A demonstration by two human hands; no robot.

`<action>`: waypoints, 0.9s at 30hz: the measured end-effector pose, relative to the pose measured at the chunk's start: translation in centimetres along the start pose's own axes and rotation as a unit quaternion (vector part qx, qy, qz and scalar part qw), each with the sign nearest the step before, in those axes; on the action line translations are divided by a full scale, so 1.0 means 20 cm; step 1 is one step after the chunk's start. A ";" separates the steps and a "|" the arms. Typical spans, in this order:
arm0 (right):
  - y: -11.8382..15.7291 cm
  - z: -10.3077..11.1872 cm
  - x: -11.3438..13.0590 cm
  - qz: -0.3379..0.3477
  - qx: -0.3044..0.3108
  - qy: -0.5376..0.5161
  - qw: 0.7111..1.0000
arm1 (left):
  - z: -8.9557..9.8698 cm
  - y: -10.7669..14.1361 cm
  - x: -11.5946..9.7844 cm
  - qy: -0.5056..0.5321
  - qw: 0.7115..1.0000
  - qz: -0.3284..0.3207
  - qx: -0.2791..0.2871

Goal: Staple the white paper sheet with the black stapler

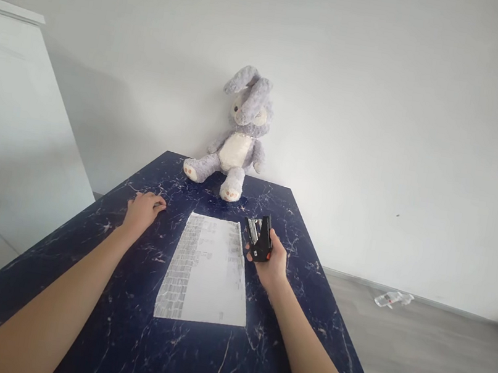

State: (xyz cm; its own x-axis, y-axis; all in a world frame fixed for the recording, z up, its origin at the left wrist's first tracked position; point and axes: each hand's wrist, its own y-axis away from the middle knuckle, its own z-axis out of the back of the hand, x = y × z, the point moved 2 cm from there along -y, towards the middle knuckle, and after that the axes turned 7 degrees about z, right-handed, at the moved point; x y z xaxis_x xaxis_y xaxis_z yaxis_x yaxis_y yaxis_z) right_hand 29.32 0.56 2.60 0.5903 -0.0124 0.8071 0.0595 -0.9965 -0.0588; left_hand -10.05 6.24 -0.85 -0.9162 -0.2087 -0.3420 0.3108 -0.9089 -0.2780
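A sheet of paper [212, 274] with printed or written marks, densest along its left side, lies on the dark blue marbled table [124, 330]. To the right of its upper edge, my right hand [272, 265] is closed around a black stapler [263, 241], whose jaws are spread apart and point up and away. My left hand [143, 211] rests on the table left of the paper, not touching it. Its fingers are curled together, and whether anything small is between them is hidden.
A lilac plush rabbit [238, 141] sits at the table's far end against the wall. On the left stands a white cabinet [16, 114] with a dark handle. A clear plastic bottle [394, 299] lies on the floor at the right.
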 end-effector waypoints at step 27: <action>-0.02 0.03 -0.02 0.003 0.011 0.002 1.000 | 0.08 0.04 -0.07 -0.008 1.000 0.000 0.005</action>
State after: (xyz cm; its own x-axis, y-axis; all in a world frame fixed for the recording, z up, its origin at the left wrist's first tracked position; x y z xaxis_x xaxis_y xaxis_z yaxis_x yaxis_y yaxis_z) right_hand 29.65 0.95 1.95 0.5870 -0.0192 0.8093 0.0741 -0.9942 -0.0773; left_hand -8.80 5.22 0.79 -0.9206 -0.2140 -0.3266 0.3078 -0.9124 -0.2698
